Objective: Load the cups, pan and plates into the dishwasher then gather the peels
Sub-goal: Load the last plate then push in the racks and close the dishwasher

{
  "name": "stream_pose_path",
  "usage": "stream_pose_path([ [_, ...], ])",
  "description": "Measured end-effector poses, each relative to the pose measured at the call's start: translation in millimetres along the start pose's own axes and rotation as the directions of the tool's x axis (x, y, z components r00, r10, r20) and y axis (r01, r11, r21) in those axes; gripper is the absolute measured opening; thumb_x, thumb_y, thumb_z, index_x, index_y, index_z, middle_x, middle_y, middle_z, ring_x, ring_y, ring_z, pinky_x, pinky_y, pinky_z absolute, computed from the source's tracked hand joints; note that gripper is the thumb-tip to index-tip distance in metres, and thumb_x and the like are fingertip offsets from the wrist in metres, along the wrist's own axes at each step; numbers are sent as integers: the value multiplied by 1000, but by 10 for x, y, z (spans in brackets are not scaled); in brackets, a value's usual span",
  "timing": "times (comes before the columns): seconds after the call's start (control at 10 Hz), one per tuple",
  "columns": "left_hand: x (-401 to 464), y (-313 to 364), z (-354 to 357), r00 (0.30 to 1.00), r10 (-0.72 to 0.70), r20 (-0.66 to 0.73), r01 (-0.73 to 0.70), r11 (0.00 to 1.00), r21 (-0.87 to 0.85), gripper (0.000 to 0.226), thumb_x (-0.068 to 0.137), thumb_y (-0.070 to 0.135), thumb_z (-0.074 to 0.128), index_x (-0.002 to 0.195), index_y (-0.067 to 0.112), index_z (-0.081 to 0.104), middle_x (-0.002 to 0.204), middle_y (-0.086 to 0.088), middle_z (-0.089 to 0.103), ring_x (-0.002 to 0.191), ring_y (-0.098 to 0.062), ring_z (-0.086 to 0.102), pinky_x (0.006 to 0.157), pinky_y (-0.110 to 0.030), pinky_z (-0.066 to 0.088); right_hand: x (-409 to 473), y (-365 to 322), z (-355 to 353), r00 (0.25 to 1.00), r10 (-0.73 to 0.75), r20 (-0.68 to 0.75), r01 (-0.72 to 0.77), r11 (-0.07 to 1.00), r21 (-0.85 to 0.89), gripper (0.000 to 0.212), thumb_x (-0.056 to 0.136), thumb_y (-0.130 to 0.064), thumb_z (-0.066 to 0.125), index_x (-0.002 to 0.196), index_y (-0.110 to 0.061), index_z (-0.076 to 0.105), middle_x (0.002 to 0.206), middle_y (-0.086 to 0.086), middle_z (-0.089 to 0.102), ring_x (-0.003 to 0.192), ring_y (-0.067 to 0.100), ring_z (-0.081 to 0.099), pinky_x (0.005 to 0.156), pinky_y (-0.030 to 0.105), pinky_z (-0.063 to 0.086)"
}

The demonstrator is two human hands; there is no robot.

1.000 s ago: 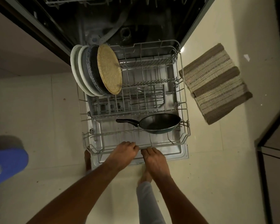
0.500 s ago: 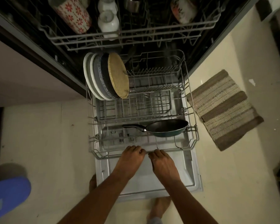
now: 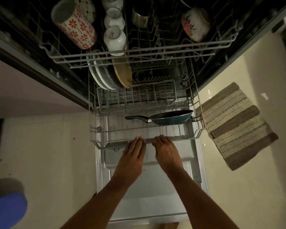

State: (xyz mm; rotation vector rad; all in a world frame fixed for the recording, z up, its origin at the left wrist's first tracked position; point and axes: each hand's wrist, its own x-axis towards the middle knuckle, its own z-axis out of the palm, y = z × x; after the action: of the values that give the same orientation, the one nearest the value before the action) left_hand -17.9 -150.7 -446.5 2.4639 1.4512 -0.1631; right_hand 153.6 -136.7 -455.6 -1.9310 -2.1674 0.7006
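Note:
The dishwasher's lower rack [image 3: 185,138] is partly slid in over the open door [image 3: 149,195]. A dark pan [image 3: 172,118] with a black handle lies across the rack's front right. Several plates [image 3: 106,78] stand upright at its back left, half under the upper rack [image 3: 139,59]. That upper rack holds a red-flowered cup [image 3: 76,28], white cups [image 3: 115,37] and a floral mug [image 3: 196,24]. My left hand [image 3: 132,156] lies flat with its fingertips against the lower rack's front rim. My right hand [image 3: 167,152] curls over the same rim beside it.
A striped brown and beige mat [image 3: 234,124] lies on the tiled floor to the right of the door. A blue object [image 3: 7,210] sits at the bottom left. Dark cabinet fronts flank the dishwasher opening.
The lower rack has slid back into the dishwasher with both hands on its front rim; more of the door shows. The upper rack with cups has come into view.

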Motion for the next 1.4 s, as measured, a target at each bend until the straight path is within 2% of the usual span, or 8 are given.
stream_pose_path([
  [0.1,155,-90,-36,999,-37,20,37,999,5,86,79,13,77,152,-1,33,161,-20,28,151,-33,24,121,-48,26,253,-17,-77,998,56,29,-56,998,9,25,87,-1,73,108,-13,66,104,3,63,95,18,60,87,31,55],
  [0.3,479,-218,-70,997,-77,1,77,997,-21,75,100,24,50,158,3,8,167,-18,0,155,-32,0,125,-48,13,702,-68,-274,993,100,70,-102,994,27,28,98,-8,61,125,-12,55,120,5,55,109,18,52,100,31,48],
  [0.6,982,-490,-139,995,-98,-28,95,991,-98,70,106,32,34,159,8,-6,167,-13,-13,155,-26,-10,127,-45,3,1327,-58,-363,982,163,93,-162,987,-14,38,98,-7,59,135,-10,49,130,9,55,120,23,51,107,35,46],
  [0.8,1378,-674,-246,994,-81,-77,75,994,-79,78,103,30,42,159,7,-8,166,-14,-12,155,-25,-10,124,-39,-8,1815,-48,-456,979,194,67,-192,981,-27,40,99,-5,55,139,-6,48,136,13,55,126,27,52,110,37,44],
  [0.9,1566,-772,-282,991,-83,-101,75,994,-78,81,101,23,49,159,5,-5,167,-15,-8,155,-27,-6,127,-42,-1,2066,-38,-483,974,222,54,-222,975,-2,36,102,-6,49,138,-8,49,132,14,58,117,25,57,100,34,50],
  [1.0,1758,-860,-353,987,-89,-132,79,994,-81,84,98,18,53,159,5,-4,167,-15,-5,155,-28,-2,127,-44,7,2276,-24,-537,976,218,15,-218,976,-1,36,104,-6,44,140,-6,51,135,16,57,123,31,55,105,38,46],
  [1.3,1871,-1000,-416,995,-58,-79,56,998,-22,92,95,38,51,159,5,-7,168,-15,-7,156,-27,-4,127,-43,7,2378,38,-459,983,180,-25,-181,983,-43,35,103,-3,41,135,5,54,138,24,55,129,40,49,106,44,34],
  [1.4,1868,-961,-495,996,-71,-51,70,997,-20,95,94,43,53,159,6,-6,168,-15,-5,156,-28,-4,127,-44,8,2353,-65,-602,973,224,50,-219,972,-82,32,106,-9,45,137,-2,52,134,17,58,124,29,56,107,36,44],
])
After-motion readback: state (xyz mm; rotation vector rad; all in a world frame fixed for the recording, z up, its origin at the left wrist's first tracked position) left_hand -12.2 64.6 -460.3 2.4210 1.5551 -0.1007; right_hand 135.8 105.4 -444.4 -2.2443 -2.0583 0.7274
